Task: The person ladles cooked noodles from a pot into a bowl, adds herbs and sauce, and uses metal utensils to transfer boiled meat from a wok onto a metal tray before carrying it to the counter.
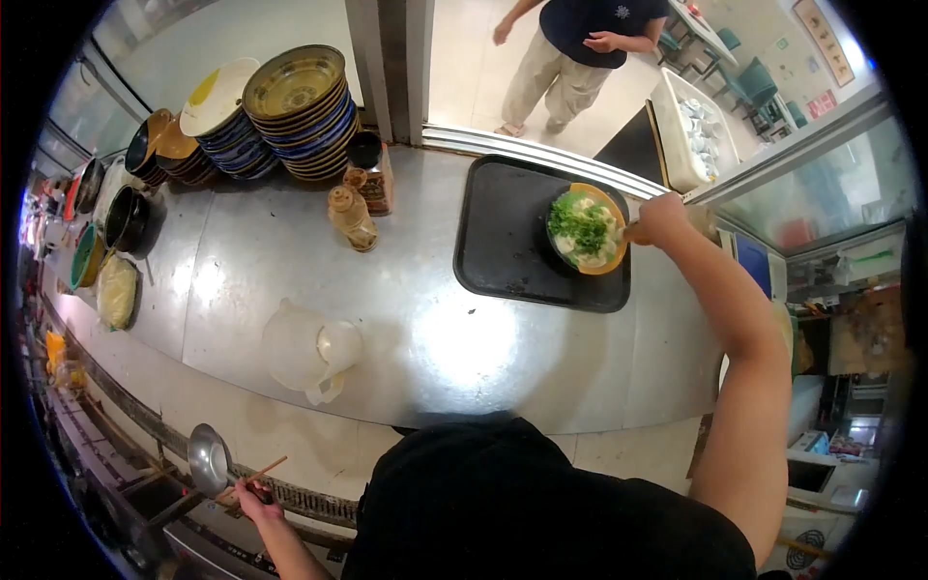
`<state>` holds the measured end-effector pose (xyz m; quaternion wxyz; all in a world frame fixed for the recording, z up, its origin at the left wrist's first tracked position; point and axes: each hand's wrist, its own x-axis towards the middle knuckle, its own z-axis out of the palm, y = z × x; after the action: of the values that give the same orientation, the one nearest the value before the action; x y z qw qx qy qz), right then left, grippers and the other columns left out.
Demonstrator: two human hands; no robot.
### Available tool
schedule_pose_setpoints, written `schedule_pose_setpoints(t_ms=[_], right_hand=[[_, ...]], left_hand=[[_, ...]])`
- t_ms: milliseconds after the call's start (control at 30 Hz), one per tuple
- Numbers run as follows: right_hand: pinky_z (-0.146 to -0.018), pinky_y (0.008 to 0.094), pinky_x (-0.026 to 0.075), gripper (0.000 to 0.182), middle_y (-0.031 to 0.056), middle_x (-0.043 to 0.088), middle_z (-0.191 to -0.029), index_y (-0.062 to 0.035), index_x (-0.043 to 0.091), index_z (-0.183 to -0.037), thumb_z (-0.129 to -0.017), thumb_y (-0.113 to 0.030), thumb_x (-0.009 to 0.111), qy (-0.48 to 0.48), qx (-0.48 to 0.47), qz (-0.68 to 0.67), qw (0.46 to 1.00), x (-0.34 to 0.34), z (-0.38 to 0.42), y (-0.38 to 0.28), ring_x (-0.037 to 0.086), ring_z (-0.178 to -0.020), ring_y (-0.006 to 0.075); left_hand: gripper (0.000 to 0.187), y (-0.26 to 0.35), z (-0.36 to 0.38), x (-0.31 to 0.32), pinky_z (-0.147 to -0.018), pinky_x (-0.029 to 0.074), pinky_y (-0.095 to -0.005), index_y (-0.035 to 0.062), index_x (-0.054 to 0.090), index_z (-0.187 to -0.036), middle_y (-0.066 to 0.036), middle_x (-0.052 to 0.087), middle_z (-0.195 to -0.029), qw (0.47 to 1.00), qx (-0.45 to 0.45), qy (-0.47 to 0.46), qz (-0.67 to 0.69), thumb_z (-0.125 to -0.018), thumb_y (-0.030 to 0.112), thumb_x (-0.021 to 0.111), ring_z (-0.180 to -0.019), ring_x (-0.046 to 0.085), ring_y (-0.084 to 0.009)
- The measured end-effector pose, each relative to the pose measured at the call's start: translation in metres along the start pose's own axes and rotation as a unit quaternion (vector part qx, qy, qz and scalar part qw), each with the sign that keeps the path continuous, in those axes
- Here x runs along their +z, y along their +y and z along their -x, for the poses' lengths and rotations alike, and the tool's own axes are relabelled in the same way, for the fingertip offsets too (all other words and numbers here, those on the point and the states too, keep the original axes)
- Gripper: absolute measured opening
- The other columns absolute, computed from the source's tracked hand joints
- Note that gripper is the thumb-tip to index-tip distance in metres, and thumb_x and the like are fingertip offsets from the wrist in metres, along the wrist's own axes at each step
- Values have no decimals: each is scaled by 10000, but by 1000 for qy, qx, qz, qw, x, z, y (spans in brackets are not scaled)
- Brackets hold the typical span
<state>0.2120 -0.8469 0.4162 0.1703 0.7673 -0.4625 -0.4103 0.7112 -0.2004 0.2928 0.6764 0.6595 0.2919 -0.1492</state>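
My right hand (667, 218) is closed round a bottle, its brownish neck (636, 233) tipped toward the rim of a bowl (613, 253). Chopped greens (583, 224) and pale chunks fill this yellow-rimmed bowl. It sits on the right part of a black tray (498, 253). Down at the lower left, off the counter, my left hand (257, 502) grips a metal ladle (208, 458) by its handle. A thin wooden stick (268, 469) juts out beside that hand.
Stacked bowls (302, 116) stand at the back left of the steel counter (406, 222). Nearby are a sauce bottle (352, 218) and a square container (380, 184). A translucent jug (307, 353) stands near the front edge. Beyond the window opening, a person (590, 48) stands near a white bin (688, 135).
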Motion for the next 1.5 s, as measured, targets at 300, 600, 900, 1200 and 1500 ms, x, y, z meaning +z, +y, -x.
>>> schedule_pose_setpoints(t_ms=[300,600,900,1200,1500], right_hand=[[-755,323,456,605,142,590,-1006,-72,560,-1059,-551,-340,750,12,-67,-318,946,-6,17,-22,577,-898,245],[-802,321,431,604,130,559,-1022,-77,438,-1136,-608,-207,699,216,-336,-691,602,-105,24,-267,547,-928,257],[-824,346,417,596,136,564,-1004,-50,429,-1126,-637,-249,705,159,-175,-795,559,-133,-59,-416,534,-951,266],[-769,335,418,439,142,478,-972,40,389,-1119,-769,-148,575,243,-110,-775,573,2,-156,-412,482,-835,220],[-496,202,403,131,25,525,-684,-19,512,-906,-831,-125,527,-36,-562,-544,622,-77,-40,-523,481,-548,83]], left_hand=[[156,2,5,8,-393,377,-200,118,439,-739,-3,460,-551,999,-28,-29,33,-860,215,444,-467,441,-98],[185,-8,13,-18,-381,373,-198,114,445,-721,1,459,-532,998,-2,-30,52,-858,238,443,-447,434,-88],[238,-32,53,-26,-378,345,-223,100,447,-639,-12,455,-530,995,-50,71,53,-824,242,492,-434,430,-103],[184,-87,40,37,-409,322,-242,109,444,-670,-4,429,-564,982,-102,106,121,-797,229,502,-455,394,-106],[223,-125,8,6,-377,394,-277,38,462,-682,-57,474,-561,966,-112,89,215,-784,226,524,-421,455,-142]])
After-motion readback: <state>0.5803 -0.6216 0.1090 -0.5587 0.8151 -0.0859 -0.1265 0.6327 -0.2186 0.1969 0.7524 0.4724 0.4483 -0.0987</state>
